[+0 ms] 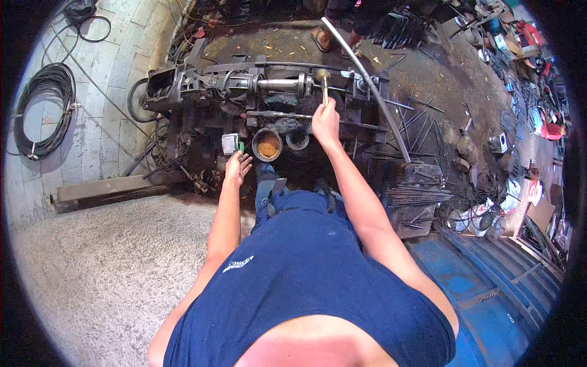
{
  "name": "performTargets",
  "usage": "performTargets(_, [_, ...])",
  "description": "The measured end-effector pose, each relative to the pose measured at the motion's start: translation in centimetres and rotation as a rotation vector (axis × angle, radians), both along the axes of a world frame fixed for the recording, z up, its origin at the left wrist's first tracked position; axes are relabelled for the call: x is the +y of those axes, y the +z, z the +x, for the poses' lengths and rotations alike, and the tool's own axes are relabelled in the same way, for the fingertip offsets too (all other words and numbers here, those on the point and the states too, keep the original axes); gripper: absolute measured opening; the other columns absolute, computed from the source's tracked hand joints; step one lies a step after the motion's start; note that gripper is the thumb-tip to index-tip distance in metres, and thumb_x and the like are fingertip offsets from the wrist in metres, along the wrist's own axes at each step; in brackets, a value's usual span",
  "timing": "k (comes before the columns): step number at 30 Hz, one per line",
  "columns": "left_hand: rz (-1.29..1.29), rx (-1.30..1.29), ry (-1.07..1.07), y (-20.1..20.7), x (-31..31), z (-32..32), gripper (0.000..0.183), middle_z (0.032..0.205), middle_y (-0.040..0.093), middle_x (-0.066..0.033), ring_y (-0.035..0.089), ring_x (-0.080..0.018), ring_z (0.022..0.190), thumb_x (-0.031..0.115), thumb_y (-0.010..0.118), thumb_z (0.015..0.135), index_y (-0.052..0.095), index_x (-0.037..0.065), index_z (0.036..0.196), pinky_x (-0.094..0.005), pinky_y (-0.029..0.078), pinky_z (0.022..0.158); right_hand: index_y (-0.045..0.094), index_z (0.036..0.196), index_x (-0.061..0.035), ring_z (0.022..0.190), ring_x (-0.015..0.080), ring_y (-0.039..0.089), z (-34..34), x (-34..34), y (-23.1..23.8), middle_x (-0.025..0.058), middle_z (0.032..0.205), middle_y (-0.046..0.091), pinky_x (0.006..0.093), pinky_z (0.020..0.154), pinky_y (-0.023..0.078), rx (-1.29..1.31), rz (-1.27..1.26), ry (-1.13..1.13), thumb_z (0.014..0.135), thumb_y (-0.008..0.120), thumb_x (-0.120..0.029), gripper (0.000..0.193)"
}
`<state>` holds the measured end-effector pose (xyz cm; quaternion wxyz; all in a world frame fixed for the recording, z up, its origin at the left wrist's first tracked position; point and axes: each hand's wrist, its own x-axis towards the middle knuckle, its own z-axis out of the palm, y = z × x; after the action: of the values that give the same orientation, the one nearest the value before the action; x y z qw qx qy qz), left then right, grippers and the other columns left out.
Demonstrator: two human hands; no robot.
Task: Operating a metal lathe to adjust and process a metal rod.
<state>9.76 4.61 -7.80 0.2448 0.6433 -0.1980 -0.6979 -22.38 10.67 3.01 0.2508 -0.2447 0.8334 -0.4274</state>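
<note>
My right hand (326,124) is closed round the handle of a brush (324,92). The round, dull yellowish brush head rests at or just over the right end of the dark machine (361,119), beside a shiny metal cylinder (281,84). Palm up and fingers apart, my left hand (239,166) is just below a small grey-white switch box (230,143) with a green part on its right side. Whether a fingertip touches the box I cannot tell. Between my hands stands a round tin (267,145) holding orange-brown paste, with a dark, round pot (298,139) to its right.
A long pale pipe (376,92) slants across the machine's right side. Thin rods (419,196) lie on a stand at right; more are scattered on the floor. Coiled black cable (44,110) is at far left. Another person's foot (321,38) shows beyond the machine.
</note>
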Motion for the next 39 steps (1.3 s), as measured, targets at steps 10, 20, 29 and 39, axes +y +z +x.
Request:
performTargets(10, [0.0,0.036,0.028,-0.7,-0.3,0.6,0.046,0.119,0.057,-0.0123,0.061,-0.0268,0.104,0.028,0.052,0.094,0.04,0.01,0.134,-0.0403,0.049,0.084,0.049,0.102,0.0075,0.086,0.0519,0.059,2.8,4.8,-3.7,0.0372,0.086,0.059,0.0573,0.077,0.046,-0.02,0.267,0.229,0.09,0.043,-0.015,0.026])
performTargets(20, [0.006,0.008,0.021,-0.3,-0.2,-0.3,0.04,0.118,0.058,-0.0132,0.061,-0.026,0.103,0.028,0.052,0.094,0.045,0.007,0.127,-0.0393,0.049,0.083,0.046,0.11,0.0074,0.08,0.0481,0.062,-0.2,-0.4,-1.3,0.033,0.083,0.062,0.0546,0.072,0.05,0.142,0.124,0.068,0.09,0.043,-0.015,0.03])
performTargets(29, [0.014,0.023,0.043,-0.1,-0.6,0.1,0.04,0.119,0.058,-0.0131,0.061,-0.0256,0.104,0.029,0.054,0.092,0.047,0.007,0.125,-0.0381,0.049,0.083,0.047,0.113,0.0061,0.086,0.0493,0.061,2.4,4.1,-3.2,0.0342,0.089,0.062,0.0561,0.077,0.048,0.016,0.292,0.174,0.089,0.044,-0.016,0.032])
performTargets(39, [-0.001,0.011,0.009,0.3,-0.9,-0.4,0.038,0.118,0.058,-0.0134,0.061,-0.0256,0.104,0.028,0.052,0.093,0.045,0.007,0.124,-0.0385,0.049,0.084,0.037,0.136,0.004,0.09,0.0465,0.063,1.7,1.4,-3.5,0.0329,0.094,0.062,0.0538,0.082,0.048,0.054,0.352,0.285,0.085,0.045,-0.012,0.054])
